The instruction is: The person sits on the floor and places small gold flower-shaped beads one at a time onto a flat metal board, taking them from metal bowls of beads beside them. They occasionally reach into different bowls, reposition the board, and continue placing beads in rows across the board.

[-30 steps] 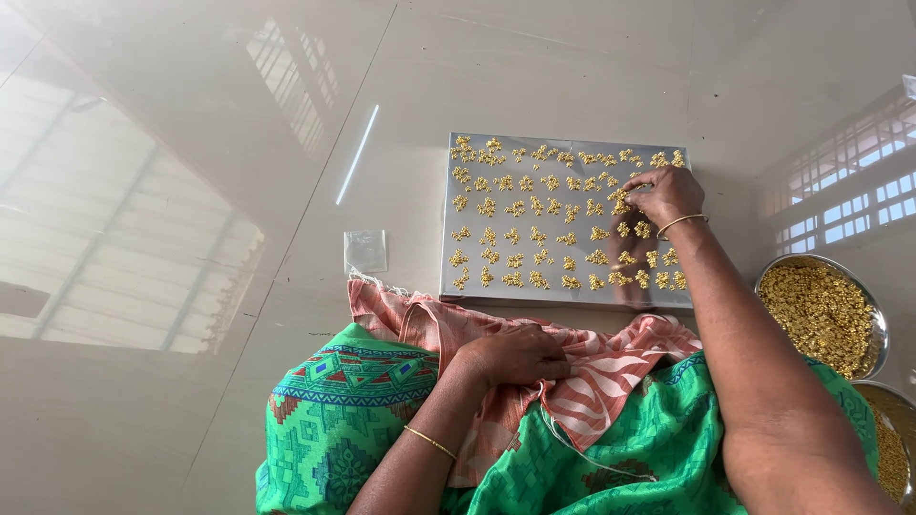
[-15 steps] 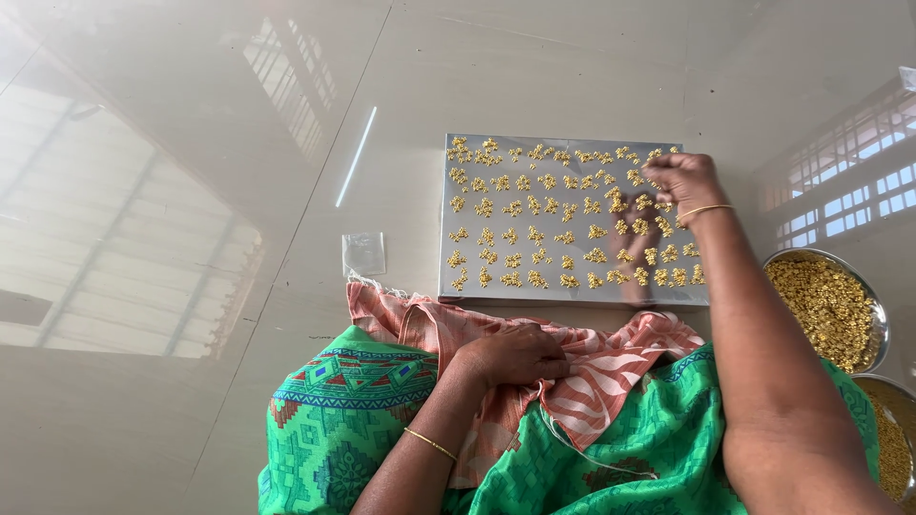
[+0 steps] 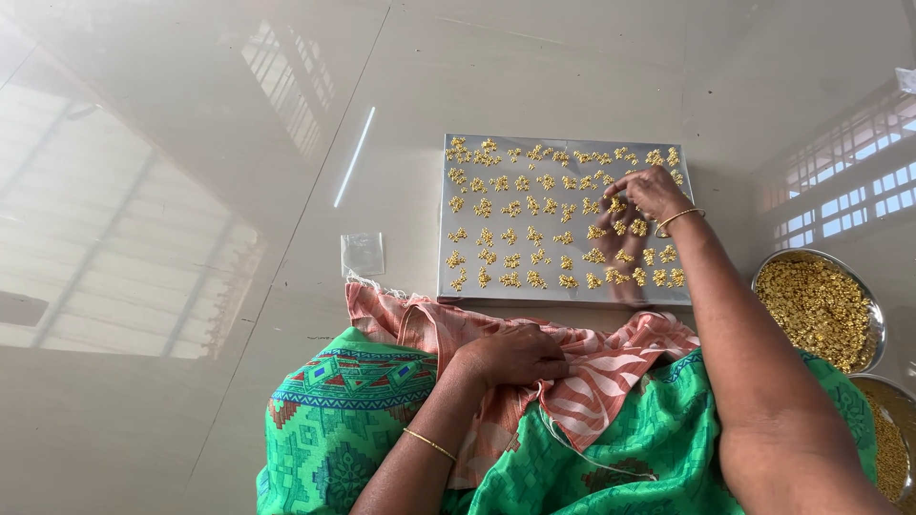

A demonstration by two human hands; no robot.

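Note:
A shiny rectangular metal tray (image 3: 458, 286) lies on the glossy floor, covered with rows of small golden pieces (image 3: 515, 210). My right hand (image 3: 649, 191) reaches over the tray's right half, fingertips pinched among the pieces near the upper rows; a thin bangle circles its wrist. I cannot make out whether a piece sits between the fingers. My left hand (image 3: 515, 355) rests palm down on a pink striped cloth (image 3: 611, 367) across my lap, over green patterned fabric (image 3: 334, 420).
A round metal bowl (image 3: 863, 286) heaped with golden pieces stands at the right, and a second bowl (image 3: 892, 448) shows below it at the frame's edge. A small clear plastic packet (image 3: 363, 254) lies on the floor left of the tray.
My right hand has shifted slightly down and left along the tray's right side, from the top corner toward the upper middle rows. The left hand stays on the cloth.

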